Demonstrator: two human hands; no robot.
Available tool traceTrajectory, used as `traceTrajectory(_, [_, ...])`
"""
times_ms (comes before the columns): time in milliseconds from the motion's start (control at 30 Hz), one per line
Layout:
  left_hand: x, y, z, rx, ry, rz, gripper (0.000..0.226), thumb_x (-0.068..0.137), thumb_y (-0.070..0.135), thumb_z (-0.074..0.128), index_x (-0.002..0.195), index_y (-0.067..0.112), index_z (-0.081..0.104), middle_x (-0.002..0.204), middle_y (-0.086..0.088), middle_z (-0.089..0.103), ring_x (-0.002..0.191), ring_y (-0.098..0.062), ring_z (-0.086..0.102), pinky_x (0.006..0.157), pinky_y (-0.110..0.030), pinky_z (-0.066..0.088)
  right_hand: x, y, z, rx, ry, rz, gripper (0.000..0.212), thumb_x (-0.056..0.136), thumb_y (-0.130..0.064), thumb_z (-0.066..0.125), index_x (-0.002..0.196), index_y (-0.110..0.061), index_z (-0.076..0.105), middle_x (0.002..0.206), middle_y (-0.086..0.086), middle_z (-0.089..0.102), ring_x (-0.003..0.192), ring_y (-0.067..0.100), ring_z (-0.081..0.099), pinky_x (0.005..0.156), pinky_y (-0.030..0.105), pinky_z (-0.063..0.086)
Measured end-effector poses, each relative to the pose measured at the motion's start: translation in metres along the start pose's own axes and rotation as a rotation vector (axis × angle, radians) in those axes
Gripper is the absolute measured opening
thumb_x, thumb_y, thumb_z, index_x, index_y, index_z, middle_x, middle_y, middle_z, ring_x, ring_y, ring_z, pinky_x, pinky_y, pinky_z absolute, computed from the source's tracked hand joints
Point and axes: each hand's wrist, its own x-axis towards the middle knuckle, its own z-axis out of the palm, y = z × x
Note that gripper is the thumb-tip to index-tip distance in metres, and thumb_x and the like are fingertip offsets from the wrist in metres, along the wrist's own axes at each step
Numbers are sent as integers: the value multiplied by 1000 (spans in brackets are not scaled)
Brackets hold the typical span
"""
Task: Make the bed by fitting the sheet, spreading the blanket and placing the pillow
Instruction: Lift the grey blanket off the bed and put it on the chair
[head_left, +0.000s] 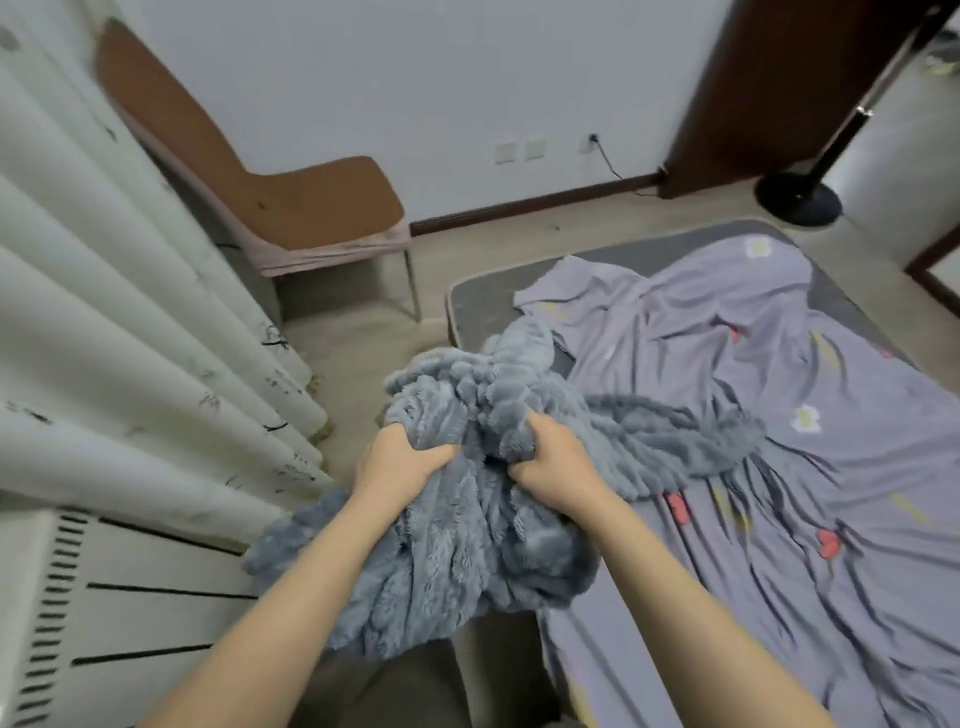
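A fluffy grey-blue blanket (457, 545) is bunched up in front of me at the bed's left edge. My left hand (397, 465) grips a fold of it on the left. My right hand (553, 465) grips another fold close beside it. Part of the blanket trails to the right over the sheet. The lilac sheet (779, 467) with flower prints lies wrinkled and loose across the bed. The dark grey mattress (478, 301) shows bare at the far left corner and along the far edge. No pillow is in view.
A brown chair (311, 208) with a pink cloth stands past the bed's far left corner. White pleated curtains (130, 312) hang along the left. A black round lamp base (797, 197) stands at the far right near a dark door frame (727, 88). Beige floor lies between.
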Motion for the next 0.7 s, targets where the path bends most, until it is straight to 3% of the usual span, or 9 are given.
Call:
traceTrajectory(133, [57,-20,-66,-58,105,29,58,73,52,73,68,18,27,64,0,29,58,-19,33,56,-34,26,77,-64,20,-32,-18,-91,52,70,-8,59,118,-29,53,104,2,59,98,26,56,80,43,51])
traceTrajectory(300, [113,-24,-139,-18,265,90,60,74,52,73,64,19,24,58,2,26,50,-16,29,48,-30,21,156,-127,38,40,19,-166,57,72,-6,61,124,-29,53,115,0,56,109,23,54,84,33,45])
traceTrajectory(467, [167,-10,-175,47,323,153,59,76,48,73,60,17,26,56,0,29,49,-16,29,47,-32,21,215,-156,42,66,96,-216,53,74,-3,56,122,-26,57,113,-11,51,110,23,54,82,28,40])
traceTrajectory(600, [219,5,-184,17,341,159,60,77,45,73,59,17,23,55,1,26,49,-17,27,48,-33,20,277,-167,32,-22,96,-262,56,76,1,53,126,-23,56,123,4,56,111,30,54,86,39,47])
traceTrajectory(700, [266,19,-188,-24,365,147,60,78,44,73,59,18,22,54,2,24,48,-17,26,46,-32,18,336,-175,22,-101,90,-313,52,77,0,53,123,-25,56,119,5,58,104,31,56,82,43,50])
